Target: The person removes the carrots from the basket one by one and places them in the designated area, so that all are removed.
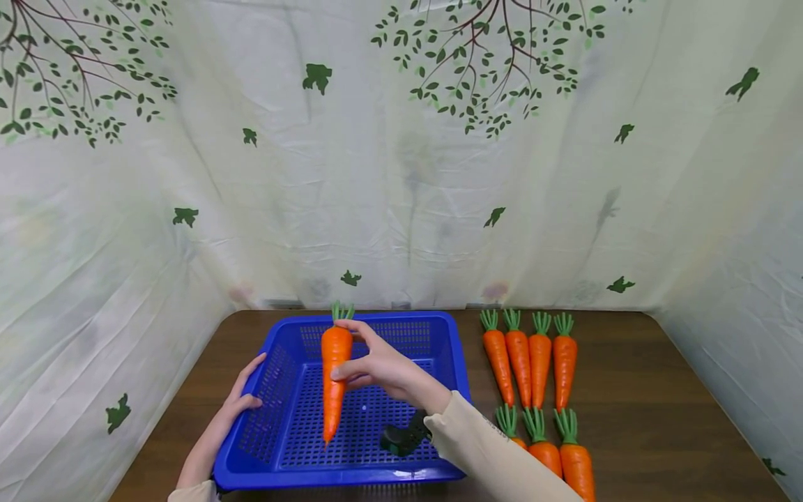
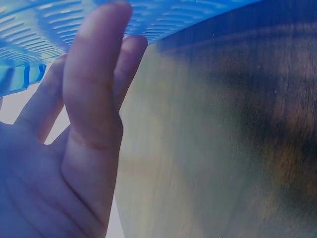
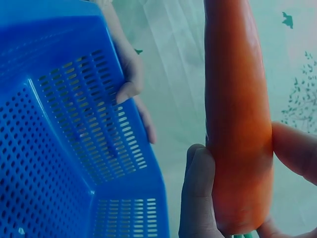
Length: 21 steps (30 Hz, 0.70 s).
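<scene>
My right hand (image 1: 376, 362) pinches an orange carrot (image 1: 335, 369) with green stalks between thumb and fingers. The carrot hangs tip down above a blue plastic basket (image 1: 461, 362) with slotted walls and a perforated floor. Close up in the right wrist view, the carrot (image 3: 240, 114) has the thumb on one side and fingers on the other. My left hand (image 1: 235, 404) holds the basket's left rim, its thumb over the edge and fingers along the outside. In the left wrist view, the left hand (image 2: 91, 114) is against the slotted wall (image 2: 178, 20).
Several carrots (image 1: 539, 362) lie in a row right of the basket, stalks away from me. Nearer, a second row of carrots (image 1: 577, 467) is partly covered by my right sleeve (image 1: 495, 453). Brown wooden table (image 1: 652, 418) lies beneath; a leaf-patterned curtain (image 1: 401, 174) surrounds it.
</scene>
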Available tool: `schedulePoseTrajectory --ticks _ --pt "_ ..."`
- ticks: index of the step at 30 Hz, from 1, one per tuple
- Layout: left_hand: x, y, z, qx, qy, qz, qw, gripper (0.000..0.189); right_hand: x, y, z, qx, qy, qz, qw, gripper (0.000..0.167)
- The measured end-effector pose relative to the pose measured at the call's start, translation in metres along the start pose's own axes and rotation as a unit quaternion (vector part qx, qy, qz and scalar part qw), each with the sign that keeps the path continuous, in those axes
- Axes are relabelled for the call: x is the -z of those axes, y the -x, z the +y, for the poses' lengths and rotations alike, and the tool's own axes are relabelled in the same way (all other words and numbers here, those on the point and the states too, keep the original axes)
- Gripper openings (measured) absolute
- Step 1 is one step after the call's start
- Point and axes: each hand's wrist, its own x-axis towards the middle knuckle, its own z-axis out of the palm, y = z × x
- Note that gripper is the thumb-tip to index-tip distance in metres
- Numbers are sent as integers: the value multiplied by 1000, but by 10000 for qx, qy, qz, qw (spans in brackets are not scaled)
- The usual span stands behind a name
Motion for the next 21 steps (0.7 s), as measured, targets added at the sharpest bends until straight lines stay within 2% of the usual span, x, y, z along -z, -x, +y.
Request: schedulePoseTrajectory --ticks 7,21 --pt "-1 0 0 -239 161 -15 9996 87 10 11 -4 82 114 -13 9999 76" --pt "0 -1 -2 -305 82 -72 9995 88 25 39 -11 107 357 -141 9992 76"
